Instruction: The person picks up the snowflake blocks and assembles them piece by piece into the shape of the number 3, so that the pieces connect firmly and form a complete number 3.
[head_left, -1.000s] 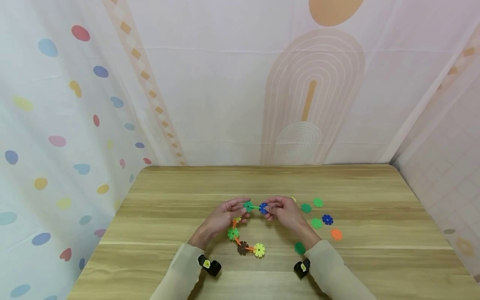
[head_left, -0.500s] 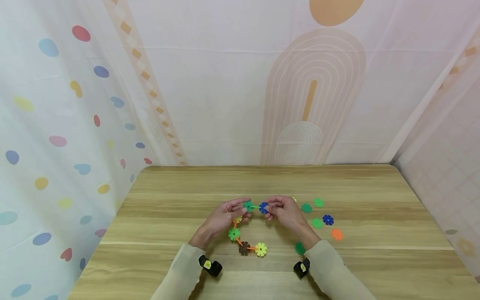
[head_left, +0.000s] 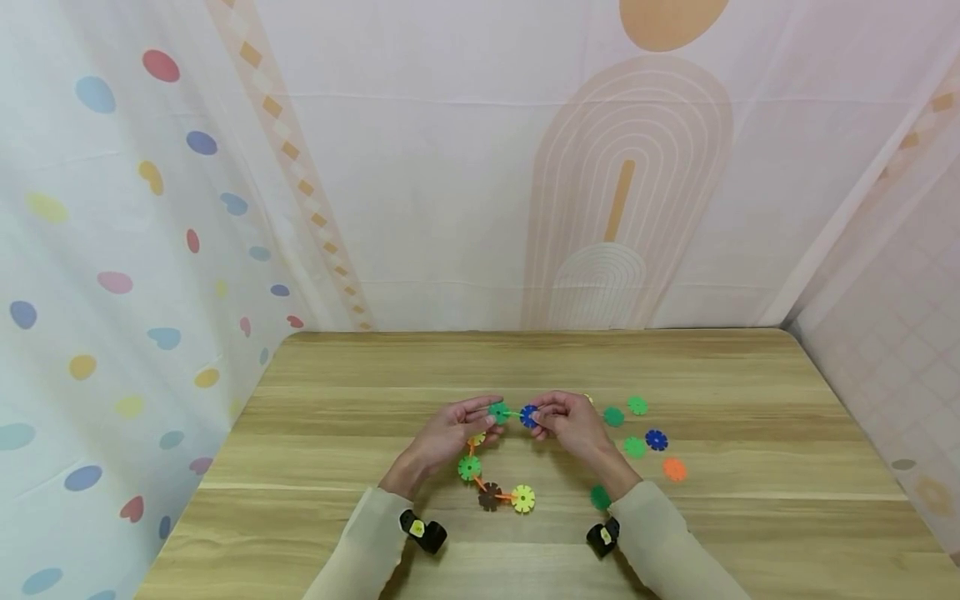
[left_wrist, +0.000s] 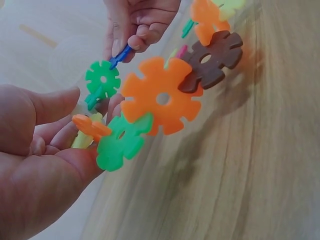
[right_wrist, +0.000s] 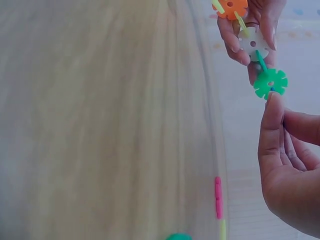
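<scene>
A chain of snowflake discs point(head_left: 491, 467) is held up above the wooden table point(head_left: 337, 433), its upper end caught between both hands. The left hand point(head_left: 442, 437) is curled round the chain's top, thumb and fingers closed on it beside a green disc point(head_left: 498, 411) — in the left wrist view that same green disc point(left_wrist: 102, 78) is seen just past the thumb, with an orange disc point(left_wrist: 161, 97) and a brown disc point(left_wrist: 212, 55) strung out beyond. The right hand point(head_left: 573, 425) is pinched shut on a blue disc point(head_left: 529, 416), which is pressed edge-on against the green one; from the right wrist view only a sliver of blue is seen at the thumb tip, touching the green disc point(right_wrist: 270, 83).

Lower down, the chain is seen curving back toward the person — a green disc, then the brown disc point(head_left: 489, 496) and a yellow disc point(head_left: 522, 498) resting on the table between the two sleeves.

To the right of the hands, loose discs are scattered on the wood: green ones point(head_left: 637, 406), a blue one point(head_left: 656, 439), an orange one point(head_left: 673, 469), and another green one point(head_left: 599, 497) just beside the right wrist.
</scene>
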